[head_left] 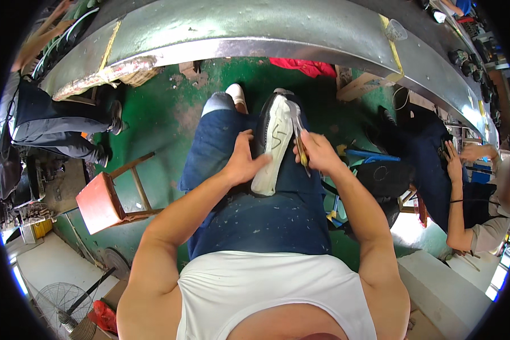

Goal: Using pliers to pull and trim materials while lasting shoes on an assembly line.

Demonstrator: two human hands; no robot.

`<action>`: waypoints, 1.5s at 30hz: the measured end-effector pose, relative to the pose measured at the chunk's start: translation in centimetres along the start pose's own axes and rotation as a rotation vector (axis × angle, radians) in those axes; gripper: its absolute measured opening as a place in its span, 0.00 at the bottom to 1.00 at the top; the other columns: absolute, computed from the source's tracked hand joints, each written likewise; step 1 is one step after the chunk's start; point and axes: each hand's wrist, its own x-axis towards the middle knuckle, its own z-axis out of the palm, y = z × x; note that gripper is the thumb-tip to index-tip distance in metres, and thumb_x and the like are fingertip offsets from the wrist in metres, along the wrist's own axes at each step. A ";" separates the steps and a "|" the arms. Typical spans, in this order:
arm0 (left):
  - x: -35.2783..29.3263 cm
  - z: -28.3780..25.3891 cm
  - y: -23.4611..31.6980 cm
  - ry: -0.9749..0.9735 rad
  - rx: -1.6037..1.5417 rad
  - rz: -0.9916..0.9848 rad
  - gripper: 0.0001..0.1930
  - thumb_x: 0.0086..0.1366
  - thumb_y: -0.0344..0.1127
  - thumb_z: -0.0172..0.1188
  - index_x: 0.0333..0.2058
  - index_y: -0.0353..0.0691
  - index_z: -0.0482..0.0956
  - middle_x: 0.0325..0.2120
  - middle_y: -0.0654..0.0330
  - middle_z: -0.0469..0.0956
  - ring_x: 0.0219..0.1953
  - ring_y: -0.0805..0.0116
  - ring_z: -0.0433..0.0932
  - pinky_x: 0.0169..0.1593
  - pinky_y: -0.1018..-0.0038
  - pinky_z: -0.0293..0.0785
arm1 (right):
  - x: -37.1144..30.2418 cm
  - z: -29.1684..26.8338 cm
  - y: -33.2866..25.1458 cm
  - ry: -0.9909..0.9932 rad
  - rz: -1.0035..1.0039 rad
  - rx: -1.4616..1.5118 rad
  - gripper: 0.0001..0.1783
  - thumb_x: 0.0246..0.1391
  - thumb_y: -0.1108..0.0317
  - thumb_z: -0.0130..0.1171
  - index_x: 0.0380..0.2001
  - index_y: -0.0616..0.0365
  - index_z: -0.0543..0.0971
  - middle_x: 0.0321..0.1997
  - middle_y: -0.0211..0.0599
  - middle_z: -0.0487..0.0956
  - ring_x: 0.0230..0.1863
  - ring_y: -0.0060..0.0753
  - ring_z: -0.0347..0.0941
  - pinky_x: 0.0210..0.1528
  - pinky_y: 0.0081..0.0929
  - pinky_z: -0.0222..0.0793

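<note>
A dark shoe (276, 133) lies bottom up across my thighs. Its underside is pale white with a dark curved mark drawn on it, and stitching runs along the dark edge. My left hand (243, 160) steadies the shoe from the left side, thumb against the white underside and fingers along the edge. Pinched in my right hand (318, 152) is a slim brush (304, 157) with a yellowish handle. Its pale head reaches the right edge of the underside, near the toe end. Part of the handle is hidden by my fingers.
A metal-topped bench (238, 48) curves across the far side. A reddish stool (101, 203) stands at left, a standing fan (65, 309) at lower left. Co-workers sit or stand at both sides; one's hands (454, 160) show at right. Red cloth (305, 66) lies below the bench.
</note>
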 end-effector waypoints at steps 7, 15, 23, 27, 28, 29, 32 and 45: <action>6.0 -1.9 1.8 -0.109 -0.506 -0.208 0.35 0.69 0.57 0.59 0.56 0.27 0.67 0.44 0.50 0.79 0.46 0.65 0.79 0.51 0.71 0.74 | -4.3 1.0 4.0 0.083 0.044 0.308 0.28 0.73 0.47 0.42 0.42 0.64 0.76 0.32 0.35 0.80 0.29 0.26 0.79 0.30 0.24 0.72; 6.6 -11.4 15.2 -0.143 -1.350 -0.154 0.39 0.74 0.65 0.38 0.61 0.32 0.69 0.56 0.46 0.75 0.54 0.50 0.78 0.60 0.56 0.75 | -8.6 1.8 -1.3 0.075 -0.299 -0.920 0.22 0.63 0.48 0.56 0.36 0.60 0.79 0.31 0.43 0.82 0.34 0.47 0.81 0.40 0.42 0.76; 7.3 -10.2 11.7 -0.475 -1.709 0.077 0.38 0.73 0.66 0.38 0.65 0.38 0.66 0.57 0.42 0.73 0.56 0.40 0.75 0.58 0.44 0.74 | -8.3 1.8 -4.5 0.266 -0.682 -0.852 0.23 0.54 0.57 0.68 0.48 0.59 0.80 0.55 0.45 0.74 0.55 0.50 0.74 0.53 0.40 0.74; 7.1 -9.9 12.8 -0.360 -1.669 0.035 0.36 0.74 0.64 0.37 0.64 0.37 0.66 0.54 0.42 0.76 0.54 0.37 0.76 0.57 0.43 0.74 | -7.7 1.5 -10.8 0.360 -0.919 -0.711 0.21 0.54 0.63 0.68 0.48 0.61 0.79 0.53 0.45 0.76 0.51 0.49 0.76 0.50 0.39 0.74; 7.2 -9.8 13.1 -0.363 -1.668 0.041 0.36 0.74 0.64 0.37 0.64 0.37 0.66 0.54 0.42 0.76 0.54 0.37 0.76 0.57 0.43 0.74 | -7.6 1.5 -12.0 0.391 -0.967 -0.653 0.20 0.54 0.64 0.68 0.49 0.61 0.78 0.53 0.45 0.76 0.50 0.49 0.76 0.50 0.38 0.74; 7.3 -9.8 13.4 -0.315 -1.656 0.023 0.35 0.75 0.62 0.36 0.63 0.38 0.67 0.53 0.43 0.77 0.54 0.39 0.77 0.56 0.44 0.75 | -7.1 1.4 -13.2 0.450 -1.103 -0.685 0.22 0.54 0.66 0.68 0.51 0.61 0.77 0.52 0.47 0.76 0.49 0.49 0.76 0.50 0.37 0.74; 7.4 -10.2 13.7 -0.325 -1.716 0.015 0.32 0.77 0.60 0.34 0.61 0.38 0.69 0.51 0.45 0.78 0.52 0.44 0.79 0.56 0.47 0.76 | -6.7 1.9 -16.2 0.459 -1.138 -0.576 0.24 0.55 0.69 0.66 0.54 0.61 0.75 0.53 0.49 0.76 0.51 0.50 0.76 0.52 0.37 0.74; 10.2 -11.7 13.9 -0.240 -1.568 -0.049 0.34 0.77 0.60 0.31 0.62 0.37 0.69 0.52 0.44 0.77 0.51 0.44 0.80 0.56 0.49 0.77 | 0.4 -3.4 -18.0 0.512 -1.095 -0.698 0.21 0.60 0.63 0.63 0.53 0.60 0.77 0.57 0.48 0.75 0.51 0.52 0.77 0.52 0.38 0.75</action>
